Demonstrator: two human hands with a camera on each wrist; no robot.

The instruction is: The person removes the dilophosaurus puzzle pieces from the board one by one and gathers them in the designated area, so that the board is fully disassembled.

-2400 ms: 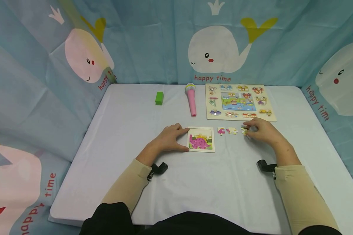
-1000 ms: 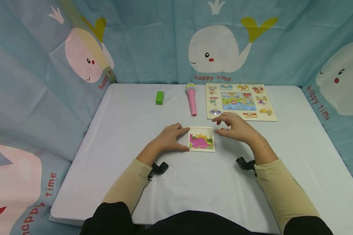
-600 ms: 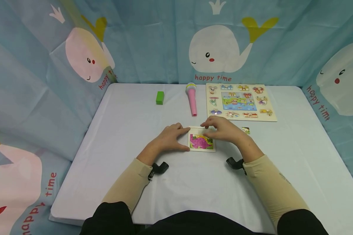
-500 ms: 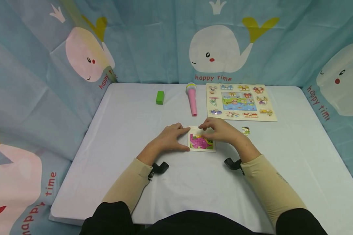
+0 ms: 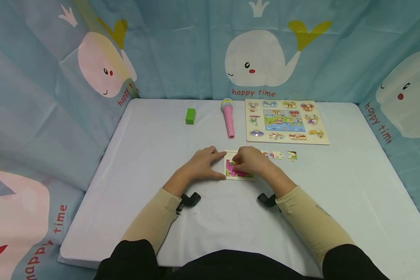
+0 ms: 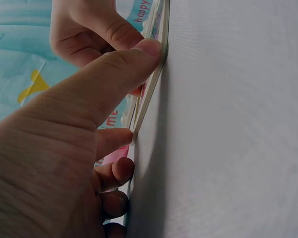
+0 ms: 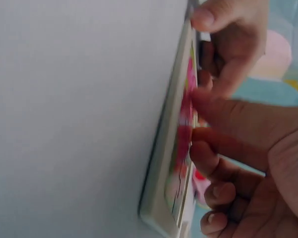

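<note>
A small jigsaw puzzle tray (image 5: 238, 179) with a pink dinosaur picture lies on the table, pale and bare along its top. My left hand (image 5: 202, 165) holds its left side, thumb at the near corner and index finger at the far one. Over the picture, my right hand (image 5: 252, 160) has its thumb and bent index finger at the pink pieces (image 7: 184, 124). The two fingertips stand a little apart in the right wrist view; I cannot tell whether they pinch a piece. Right of the tray lie loose pieces, among them a yellow piece (image 5: 277, 155) and a green piece (image 5: 292, 156).
Behind the tray stands a larger wooden peg puzzle board (image 5: 321, 138) with pictures. A pink toy microphone (image 5: 228, 118) and a green block (image 5: 190, 116) lie towards the back. A blue whale-print curtain (image 5: 182, 50) borders the white table (image 5: 154, 144).
My right hand leaves the green piece at the right end of the row, travels left and comes down onto the puzzle picture. My left hand stays at the tray's left side.
</note>
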